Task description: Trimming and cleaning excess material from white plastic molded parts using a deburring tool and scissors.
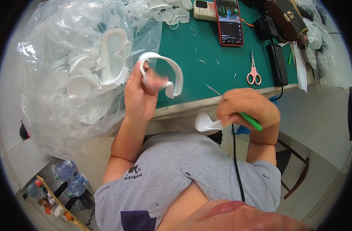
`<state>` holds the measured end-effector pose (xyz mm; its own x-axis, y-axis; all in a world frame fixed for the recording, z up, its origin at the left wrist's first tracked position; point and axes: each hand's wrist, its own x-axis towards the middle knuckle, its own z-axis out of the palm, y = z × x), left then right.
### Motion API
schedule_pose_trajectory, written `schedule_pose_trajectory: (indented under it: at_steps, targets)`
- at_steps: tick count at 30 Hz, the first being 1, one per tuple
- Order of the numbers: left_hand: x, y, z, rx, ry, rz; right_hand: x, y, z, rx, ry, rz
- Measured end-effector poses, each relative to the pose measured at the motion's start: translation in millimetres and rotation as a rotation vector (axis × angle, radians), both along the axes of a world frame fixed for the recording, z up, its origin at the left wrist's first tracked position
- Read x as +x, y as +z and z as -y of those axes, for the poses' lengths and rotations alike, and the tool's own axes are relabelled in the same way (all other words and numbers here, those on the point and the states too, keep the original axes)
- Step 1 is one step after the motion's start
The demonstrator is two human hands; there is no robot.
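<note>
My left hand (139, 94) is raised at the table's front edge, its fingers closed around a white curved plastic band (178, 75). The band forms an open loop with a hooked end. My right hand (251, 106) is closed on a green-handled craft knife (250, 120). Its thin pointed blade sticks out to the upper left, apart from the band. Below the right fingers is a second white plastic piece (204, 122), cup-like at one end; whether those fingers hold it is hard to see.
A clear plastic bag (41, 96) full of white plastic parts fills the left. On the green table (176, 46) lie pink-handled scissors (254, 76), a red-cased phone (229, 27), a black power adapter (277, 64) and thin white scraps. A black cable (236, 161) hangs before my shirt.
</note>
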<state>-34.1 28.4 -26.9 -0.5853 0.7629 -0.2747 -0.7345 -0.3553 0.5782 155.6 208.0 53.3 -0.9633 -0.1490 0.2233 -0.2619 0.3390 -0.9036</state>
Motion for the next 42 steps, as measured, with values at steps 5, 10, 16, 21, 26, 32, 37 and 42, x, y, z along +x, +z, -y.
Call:
schedule_pose_trajectory:
  at_steps: [5,10,16,21,26,32,37,42]
  targets:
    - [4.6,11.4,3.5,0.240,-0.136,-0.041,-5.9,4.4,-10.9,0.056,-0.316,0.029]
    - [13.7,24.2,7.2,0.080,-0.093,-0.678,-42.7,-27.8,-12.8,0.491,-0.757,-0.258]
    - [24.6,36.7,6.8,0.433,-0.335,-0.152,-35.0,-47.6,7.3,0.056,-0.664,0.088]
    - [23.7,38.2,-8.2,0.438,-0.386,0.146,-22.7,-57.1,23.9,-0.809,-0.381,0.388]
    - [24.9,30.5,-11.6,0.455,-0.382,0.275,-7.2,-52.0,24.5,-0.921,-0.375,0.478]
    - [30.1,33.0,-8.1,0.471,-0.388,0.287,-1.1,-51.2,26.4,-0.876,-0.383,0.444]
    - [34.3,34.2,-2.6,0.494,-0.397,0.256,4.3,-47.1,31.3,-0.774,-0.437,0.398]
    - [40.9,19.2,1.3,0.418,-0.343,-0.129,15.6,-50.9,28.1,-0.416,-0.534,0.245]
